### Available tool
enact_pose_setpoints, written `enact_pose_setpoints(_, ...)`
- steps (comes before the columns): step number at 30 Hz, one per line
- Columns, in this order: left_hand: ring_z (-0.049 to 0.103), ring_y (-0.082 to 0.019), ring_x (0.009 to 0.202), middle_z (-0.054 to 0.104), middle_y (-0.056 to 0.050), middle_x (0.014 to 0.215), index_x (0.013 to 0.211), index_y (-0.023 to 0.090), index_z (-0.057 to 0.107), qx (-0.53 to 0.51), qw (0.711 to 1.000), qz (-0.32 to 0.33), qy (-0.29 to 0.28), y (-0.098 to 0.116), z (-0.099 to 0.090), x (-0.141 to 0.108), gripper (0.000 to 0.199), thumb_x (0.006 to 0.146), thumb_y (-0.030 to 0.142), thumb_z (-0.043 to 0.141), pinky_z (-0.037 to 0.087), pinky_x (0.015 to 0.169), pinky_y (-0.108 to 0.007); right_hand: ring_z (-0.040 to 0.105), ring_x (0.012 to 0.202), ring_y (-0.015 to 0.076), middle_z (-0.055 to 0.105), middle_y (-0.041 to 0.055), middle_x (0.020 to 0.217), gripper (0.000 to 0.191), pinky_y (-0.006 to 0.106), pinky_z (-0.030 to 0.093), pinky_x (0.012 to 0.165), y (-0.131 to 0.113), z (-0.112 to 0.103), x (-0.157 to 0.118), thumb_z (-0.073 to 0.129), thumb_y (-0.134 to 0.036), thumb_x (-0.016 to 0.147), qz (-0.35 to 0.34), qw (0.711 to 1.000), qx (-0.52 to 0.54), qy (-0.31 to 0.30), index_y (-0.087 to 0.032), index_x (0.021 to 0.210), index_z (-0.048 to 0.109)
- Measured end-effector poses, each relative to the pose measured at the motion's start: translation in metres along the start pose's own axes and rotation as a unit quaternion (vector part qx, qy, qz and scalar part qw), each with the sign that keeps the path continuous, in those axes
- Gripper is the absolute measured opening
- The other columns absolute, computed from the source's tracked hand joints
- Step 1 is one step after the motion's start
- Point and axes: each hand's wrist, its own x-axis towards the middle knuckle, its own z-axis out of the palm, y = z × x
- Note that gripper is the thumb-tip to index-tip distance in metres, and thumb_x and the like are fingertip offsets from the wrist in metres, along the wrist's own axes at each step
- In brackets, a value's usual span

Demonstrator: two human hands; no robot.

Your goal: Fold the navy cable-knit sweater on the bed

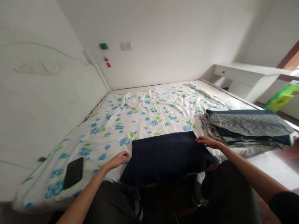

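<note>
A folded dark navy garment (pixel 167 158), its kind not plain from the folds, lies at the bed's front edge, its near side hanging down by my knees. My left hand (pixel 119 159) is just off its left edge, fingers loosely curled and holding nothing. At the garment's upper right corner, my right hand (pixel 208 142) has its fingertips closed on the cloth's edge. To the right sits a stack of folded clothes (pixel 245 124), with a grey knitted piece and dark blue layers.
A black phone (pixel 73 173) lies on the flowered bedsheet (pixel 149 112) at the left. A pale sheet of paper (pixel 161 90) rests near the back wall. A white desk (pixel 240 76) stands at the back right, with a green and yellow item (pixel 281 98) near it.
</note>
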Motion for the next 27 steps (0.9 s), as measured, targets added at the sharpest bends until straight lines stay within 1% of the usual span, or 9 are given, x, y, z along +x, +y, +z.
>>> enact_pose_setpoints(2,0.078,-0.029,0.092,0.080,-0.004,0.086,0.085,0.026,0.073,-0.066,0.996,-0.062,0.004,0.003,0.009,-0.002,0.038,0.061,0.045,0.094,0.060,0.083,-0.035,0.076,0.091,0.0197,0.083,0.0079,0.111,0.040,0.024,0.060,0.073,0.002,0.009,0.000,0.099,-0.042,0.084,0.045,0.998,0.012,0.045,-0.020,0.111,0.080)
enact_pose_setpoints(4,0.080,-0.030,0.091,0.082,-0.006,0.086,0.083,0.025,0.073,-0.124,0.987,-0.103,-0.029,0.003,0.021,-0.009,0.045,0.057,0.050,0.101,0.061,0.083,-0.036,0.074,0.077,0.0174,0.082,0.0063,0.094,0.042,0.021,0.058,0.063,0.009,0.017,-0.002,0.103,-0.043,0.081,0.082,0.995,0.022,0.056,-0.017,0.102,0.078)
enact_pose_setpoints(6,0.083,-0.034,0.098,0.086,-0.010,0.092,0.082,0.024,0.076,-0.157,0.979,-0.115,-0.057,-0.001,0.036,-0.020,0.052,0.052,0.054,0.106,0.065,0.087,-0.039,0.076,0.073,0.0196,0.082,0.0070,0.084,0.044,0.023,0.062,0.063,0.018,0.023,-0.009,0.107,-0.044,0.077,0.119,0.992,0.042,0.023,-0.017,0.091,0.076)
enact_pose_setpoints(8,0.085,-0.038,0.105,0.089,-0.013,0.098,0.087,0.024,0.078,-0.183,0.973,-0.127,-0.065,-0.006,0.048,-0.030,0.059,0.048,0.058,0.108,0.068,0.090,-0.042,0.082,0.079,0.0230,0.085,0.0101,0.092,0.042,0.026,0.069,0.072,0.025,0.026,-0.018,0.107,-0.043,0.076,0.150,0.984,0.083,-0.043,-0.017,0.090,0.076)
enact_pose_setpoints(10,0.086,-0.040,0.106,0.089,-0.014,0.098,0.089,0.024,0.078,-0.212,0.964,-0.152,-0.046,-0.011,0.057,-0.039,0.066,0.043,0.060,0.109,0.070,0.089,-0.044,0.086,0.090,0.0252,0.088,0.0124,0.105,0.039,0.030,0.072,0.084,0.029,0.025,-0.028,0.105,-0.038,0.075,0.168,0.973,0.124,-0.100,-0.017,0.096,0.079)
enact_pose_setpoints(12,0.086,-0.041,0.108,0.089,-0.014,0.097,0.090,0.024,0.078,-0.251,0.954,-0.164,-0.024,-0.013,0.062,-0.047,0.068,0.042,0.059,0.110,0.071,0.090,-0.045,0.088,0.098,0.0271,0.088,0.0122,0.110,0.040,0.034,0.073,0.092,0.028,0.024,-0.037,0.104,-0.032,0.074,0.158,0.969,0.144,-0.122,-0.018,0.101,0.079)
enact_pose_setpoints(18,0.080,-0.042,0.133,0.089,-0.010,0.123,0.110,0.031,0.082,-0.334,0.938,-0.071,0.049,-0.024,0.087,-0.078,0.061,0.058,0.056,0.103,0.068,0.106,-0.050,0.086,0.116,0.0346,0.088,0.0091,0.116,0.050,0.042,0.071,0.103,0.021,0.040,-0.055,0.104,-0.028,0.061,0.055,0.968,0.188,-0.155,-0.025,0.105,0.080)
enact_pose_setpoints(23,0.072,-0.046,0.145,0.084,-0.013,0.142,0.123,0.034,0.083,-0.262,0.953,-0.120,0.097,-0.047,0.129,-0.086,0.073,0.058,0.064,0.099,0.063,0.117,-0.058,0.086,0.114,0.0339,0.089,0.0050,0.109,0.044,0.042,0.072,0.102,0.016,0.067,-0.055,0.100,-0.025,0.063,0.080,0.979,0.160,-0.098,-0.029,0.102,0.079)
enact_pose_setpoints(27,0.063,-0.046,0.156,0.083,-0.015,0.143,0.131,0.031,0.083,-0.191,0.962,-0.061,0.187,-0.040,0.140,-0.082,0.081,0.060,0.067,0.096,0.048,0.135,-0.055,0.086,0.113,0.0343,0.088,0.0060,0.105,0.035,0.041,0.074,0.097,0.004,0.075,-0.058,0.095,-0.023,0.070,0.097,0.983,0.142,-0.070,-0.027,0.101,0.078)
